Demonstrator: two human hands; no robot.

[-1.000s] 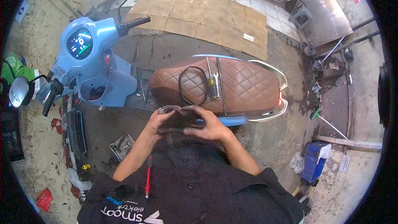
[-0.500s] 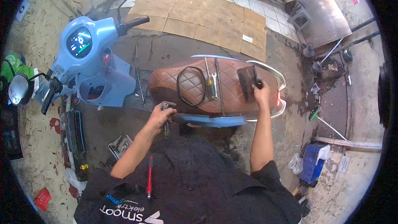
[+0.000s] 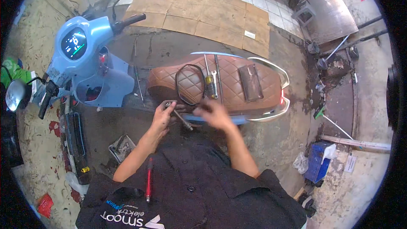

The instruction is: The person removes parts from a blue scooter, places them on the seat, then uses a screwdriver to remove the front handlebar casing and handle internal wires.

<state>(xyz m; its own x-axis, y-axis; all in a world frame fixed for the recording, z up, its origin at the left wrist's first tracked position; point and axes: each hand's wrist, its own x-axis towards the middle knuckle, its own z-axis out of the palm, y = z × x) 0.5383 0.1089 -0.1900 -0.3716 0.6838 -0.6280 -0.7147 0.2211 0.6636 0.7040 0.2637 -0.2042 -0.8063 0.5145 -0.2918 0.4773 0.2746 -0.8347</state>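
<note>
My left hand [image 3: 159, 121] is closed around a slim metal socket wrench [image 3: 183, 121], whose shaft points down and right beside the scooter's near side. Smeared by motion, my right hand [image 3: 215, 115] is over the near edge of the brown quilted seat [image 3: 163, 78], just right of the wrench; its fingers cannot be read. On the seat lie a black loop [image 3: 177, 85], a yellow-and-black screwdriver [image 3: 209, 88] and a combination wrench [image 3: 214, 85]. Right of them are a thin black bar [image 3: 218, 70] and a dark, flat, wallet-like piece [image 3: 252, 84].
The light blue scooter front [image 3: 91, 38] with its lit display stands at left. Behind the seat, flattened cardboard [image 3: 199, 12] covers the floor. A tray of metal parts [image 3: 122, 147] sits near my left forearm; a blue crate [image 3: 318, 163] stands at right.
My right hand has left the dark flat piece on the seat and come left toward my left hand. The socket wrench has tilted in my left hand, its shaft now slanting rightward.
</note>
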